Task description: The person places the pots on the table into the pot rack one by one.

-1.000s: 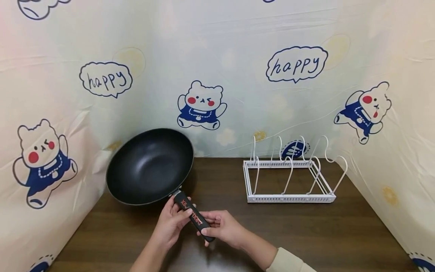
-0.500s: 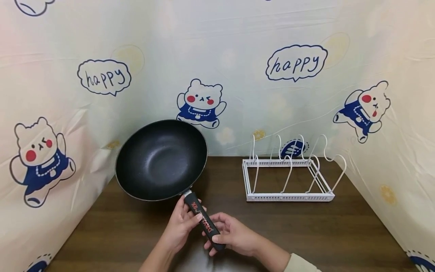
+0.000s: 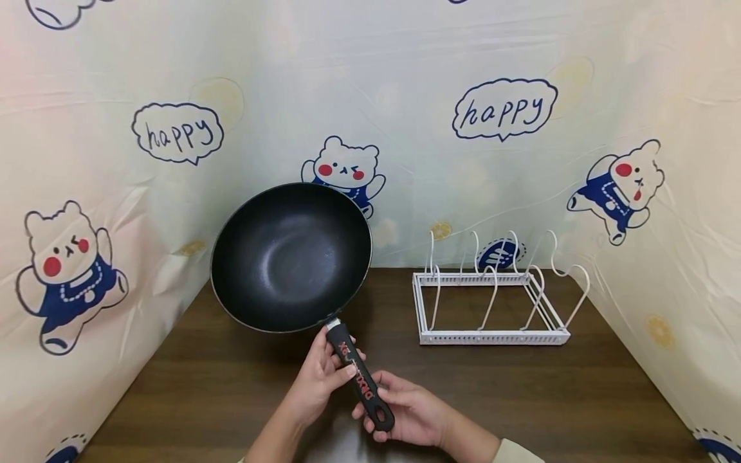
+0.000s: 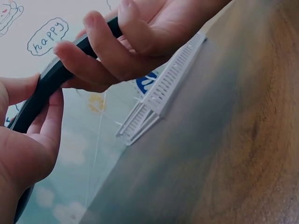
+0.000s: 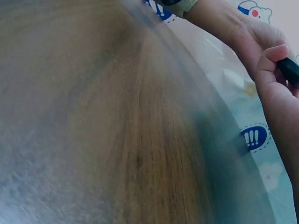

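A black wok (image 3: 283,257) is held off the table in the head view, tilted so that its inside faces me. My left hand (image 3: 318,379) grips its long black handle (image 3: 365,386) close to the bowl, with the thumb across the top. Farther down, my right hand (image 3: 411,411) holds the handle's end, thumb at its side and fingers underneath. In the left wrist view the left hand (image 4: 28,154) pinches the handle (image 4: 51,81), and the right hand's fingers (image 4: 112,46) curl round it. Only a dark bit of handle (image 5: 288,70) shows in the right wrist view.
A white rack (image 3: 492,337) with several upright curved wires stands on the right side of the brown wooden table (image 3: 521,399). Behind and at both sides hangs a printed cloth (image 3: 417,161), and the wok's upper rim overlaps one bear figure on it.
The wok has risen and moved to the right, both hands travelling with it. The right thumb has slid from the handle's top to its side, so the hanging hole now shows. The rack stays put.
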Tool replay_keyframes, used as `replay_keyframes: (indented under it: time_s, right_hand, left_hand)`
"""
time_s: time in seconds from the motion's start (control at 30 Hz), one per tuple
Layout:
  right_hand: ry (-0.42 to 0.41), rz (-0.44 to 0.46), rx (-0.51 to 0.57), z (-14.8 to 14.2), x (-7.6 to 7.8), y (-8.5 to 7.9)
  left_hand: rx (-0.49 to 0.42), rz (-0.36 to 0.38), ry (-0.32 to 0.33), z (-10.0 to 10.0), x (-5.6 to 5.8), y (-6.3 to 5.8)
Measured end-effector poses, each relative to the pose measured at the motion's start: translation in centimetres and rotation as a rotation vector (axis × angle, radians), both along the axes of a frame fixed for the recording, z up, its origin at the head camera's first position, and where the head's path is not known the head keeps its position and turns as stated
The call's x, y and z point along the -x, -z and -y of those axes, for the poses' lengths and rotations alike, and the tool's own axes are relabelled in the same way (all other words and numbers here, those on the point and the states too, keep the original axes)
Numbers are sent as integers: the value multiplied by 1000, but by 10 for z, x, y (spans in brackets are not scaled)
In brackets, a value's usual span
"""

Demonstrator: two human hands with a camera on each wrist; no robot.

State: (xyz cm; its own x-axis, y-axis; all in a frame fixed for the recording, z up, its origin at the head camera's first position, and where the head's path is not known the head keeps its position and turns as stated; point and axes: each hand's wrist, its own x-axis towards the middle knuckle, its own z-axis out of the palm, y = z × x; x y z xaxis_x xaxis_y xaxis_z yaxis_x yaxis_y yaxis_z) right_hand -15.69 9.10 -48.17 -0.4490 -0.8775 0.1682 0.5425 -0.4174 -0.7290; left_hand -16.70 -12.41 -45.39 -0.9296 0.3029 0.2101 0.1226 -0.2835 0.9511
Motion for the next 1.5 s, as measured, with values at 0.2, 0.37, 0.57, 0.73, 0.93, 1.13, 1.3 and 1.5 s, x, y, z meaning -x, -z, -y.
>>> replay_keyframes:
  time_s: [0.2,0.37,0.57,0.73,0.93,1.13,1.3,1.5]
  right_hand:
    - [-65,-10,-11,-1,-3,3]
    - [-109,-20,-9,-1,-5,8]
    - [-76,-11,16,-1,-4,6]
    - [-51,-32,16,-6,-3,3]
    - [6,-54,-49,-9,-5,1]
    - [104,-110,-128,-10,-8,0]
    - [196,-187,-203,-12,-12,1]
    - [293,-265,-222,-13,-13,0]
  left_hand:
    - [16,-56,53,0,-2,1]
    - [20,-52,86,1,-3,-2]
    - [-8,14,61,-3,4,-11]
    - [-62,35,-19,-10,4,-10]
    - [-164,152,-121,-17,-2,-6]
    - [-160,188,-150,-18,-4,-8]
    - [-98,206,-187,-23,-2,-9]
    - [-76,220,-190,-29,-1,-10]
